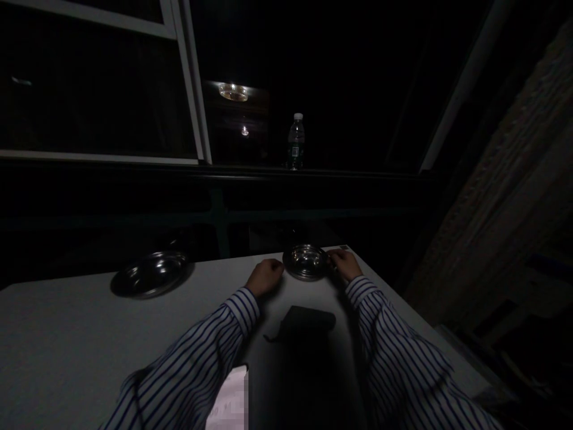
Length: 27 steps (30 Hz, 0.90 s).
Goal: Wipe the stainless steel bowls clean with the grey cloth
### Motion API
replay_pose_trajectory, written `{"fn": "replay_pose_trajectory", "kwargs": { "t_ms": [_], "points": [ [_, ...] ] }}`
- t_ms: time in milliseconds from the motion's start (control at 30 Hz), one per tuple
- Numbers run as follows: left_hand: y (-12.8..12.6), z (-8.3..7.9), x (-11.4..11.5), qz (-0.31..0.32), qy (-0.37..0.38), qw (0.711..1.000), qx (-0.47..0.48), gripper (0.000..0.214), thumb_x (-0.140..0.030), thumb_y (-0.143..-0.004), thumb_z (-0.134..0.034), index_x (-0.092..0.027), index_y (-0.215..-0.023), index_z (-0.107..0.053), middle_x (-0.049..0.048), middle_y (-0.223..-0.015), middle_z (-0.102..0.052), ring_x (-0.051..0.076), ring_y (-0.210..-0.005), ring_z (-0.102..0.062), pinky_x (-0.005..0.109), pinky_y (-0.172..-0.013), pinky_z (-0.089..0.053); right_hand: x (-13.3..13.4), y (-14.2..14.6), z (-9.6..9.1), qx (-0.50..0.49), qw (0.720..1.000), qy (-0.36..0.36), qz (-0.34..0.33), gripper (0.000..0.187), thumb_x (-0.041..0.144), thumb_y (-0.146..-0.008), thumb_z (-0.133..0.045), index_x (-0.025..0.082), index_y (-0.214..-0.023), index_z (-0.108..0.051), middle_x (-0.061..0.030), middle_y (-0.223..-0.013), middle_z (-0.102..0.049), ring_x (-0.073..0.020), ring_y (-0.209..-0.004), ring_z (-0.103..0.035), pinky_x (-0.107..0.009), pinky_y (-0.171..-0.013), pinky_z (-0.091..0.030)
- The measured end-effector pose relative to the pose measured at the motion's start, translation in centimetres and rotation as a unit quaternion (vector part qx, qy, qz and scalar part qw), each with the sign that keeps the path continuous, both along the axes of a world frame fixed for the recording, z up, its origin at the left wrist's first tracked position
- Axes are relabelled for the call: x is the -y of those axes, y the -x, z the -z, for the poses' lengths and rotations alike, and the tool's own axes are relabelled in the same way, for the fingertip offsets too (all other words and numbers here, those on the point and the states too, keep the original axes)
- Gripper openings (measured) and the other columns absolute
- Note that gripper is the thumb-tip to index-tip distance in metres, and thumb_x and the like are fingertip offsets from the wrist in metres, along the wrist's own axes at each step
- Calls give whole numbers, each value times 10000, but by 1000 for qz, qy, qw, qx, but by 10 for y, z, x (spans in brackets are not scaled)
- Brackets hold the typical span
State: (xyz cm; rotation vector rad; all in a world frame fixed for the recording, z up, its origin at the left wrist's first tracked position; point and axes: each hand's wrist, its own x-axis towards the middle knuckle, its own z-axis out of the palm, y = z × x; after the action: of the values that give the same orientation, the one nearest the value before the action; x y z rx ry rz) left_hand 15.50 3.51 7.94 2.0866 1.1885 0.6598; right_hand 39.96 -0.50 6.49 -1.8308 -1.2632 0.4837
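Observation:
A small shiny metal dish (306, 260) stands at the far end of the white table, between my two hands. My left hand (265, 277) is closed at its left rim, with the fingertips mostly turned from view. On the opposite side, my right hand (345, 264) pinches the right rim between thumb and fingers. Nearer to me on the table lies a dark, flat item (307, 322) with a thin strap or cord at its left end; its kind is hard to make out in the dim light.
A larger metal dish (151, 275) sits on the white table (58, 334) at the left. Beyond the table, a clear bottle with a white cap (296, 142) stands on a ledge before a dark window. A lit screen (229, 399) shows below my left forearm. A curtain (501, 179) hangs at right.

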Motion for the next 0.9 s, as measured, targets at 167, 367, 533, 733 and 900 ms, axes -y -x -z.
{"fn": "replay_pose_trajectory", "kwargs": {
  "t_ms": [167, 367, 533, 733, 900],
  "points": [
    [32, 8, 26, 32, 1, 999, -11, 313, -283, -784, -467, -126, -934, -692, 110, -1001, -707, 215, -926, -641, 265, -813, -446, 58, 23, 27, 59, 986, 68, -138, 286, 320, -769, -585, 121, -959, -664, -96, -992, -678, -198, -928, -613, -272, -828, -436],
    [58, 24, 37, 34, 17, 999, -7, 339, -299, -767, -457, -118, -933, -690, 106, -979, -711, 222, -912, -645, 273, -802, -459, 82, 34, 51, 112, 963, 154, -189, 251, 310, -716, -607, 123, -864, -686, -96, -883, -692, -219, -831, -626, -312, -757, -448],
    [62, 29, 40, 44, 44, 998, 14, 429, -362, -775, -468, -73, -1036, -647, 147, -1014, -692, 243, -937, -638, 305, -821, -464, 82, 48, 37, 126, 959, 118, -223, 180, 195, -709, -553, 124, -835, -660, -61, -819, -674, -201, -802, -605, -308, -739, -442],
    [53, 13, 53, 92, 117, 980, 131, 771, -466, -701, -619, -79, -1330, -395, 192, -1330, -484, 242, -1203, -478, 304, -936, -412, 90, 75, -15, 97, 951, 38, -290, 194, 274, -766, -539, 165, -879, -653, -36, -893, -676, -190, -898, -599, -296, -820, -437],
    [58, -2, 56, 165, 211, 945, 185, 504, -387, -685, -661, -98, -1092, -593, 118, -1027, -666, 213, -944, -612, 311, -825, -453, 92, 92, -40, 97, 950, -16, -296, 180, 272, -778, -543, 156, -868, -648, -43, -861, -664, -192, -859, -595, -309, -801, -431]
  ]
}}
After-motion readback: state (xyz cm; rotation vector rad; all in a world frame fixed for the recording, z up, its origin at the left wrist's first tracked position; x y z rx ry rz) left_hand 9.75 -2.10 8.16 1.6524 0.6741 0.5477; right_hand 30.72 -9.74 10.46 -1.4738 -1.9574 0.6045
